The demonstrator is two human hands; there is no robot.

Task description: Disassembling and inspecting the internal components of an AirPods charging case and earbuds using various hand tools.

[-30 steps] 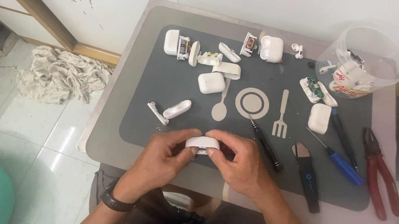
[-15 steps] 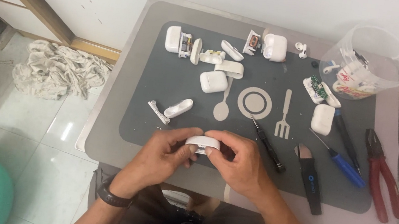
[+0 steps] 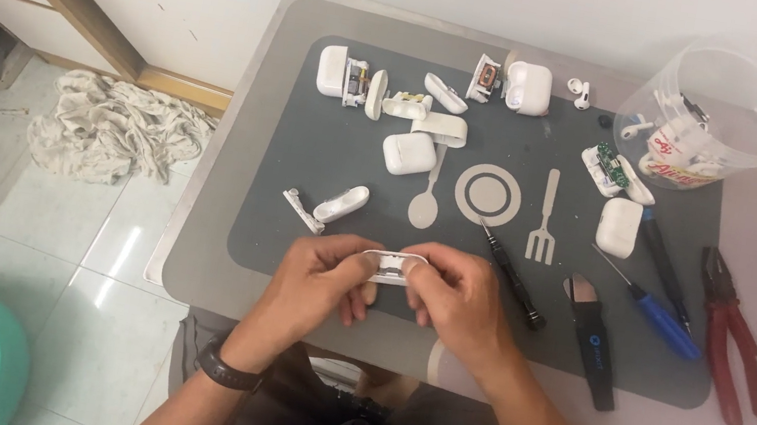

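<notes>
A small white earbud-case shell point(image 3: 392, 267) sat pinched between both hands at the near edge of the grey mat point(image 3: 306, 162). The left hand point(image 3: 321, 279) and the right hand point(image 3: 446, 298) each had fingertips closed narrowly on one end of it. Just beyond the shell on the mat lay a black screwdriver point(image 3: 511, 274). Uneven squeezing could likely snap the thin plastic, or flick it off the mat.

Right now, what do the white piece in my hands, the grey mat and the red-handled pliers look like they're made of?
White piece: looks like glossy hard plastic, smooth with a sheen. Grey mat: probably soft silicone or rubber, matte and lying flat. Red-handled pliers: dark metal jaws, handles seemingly coated in red plastic or rubber.
</notes>
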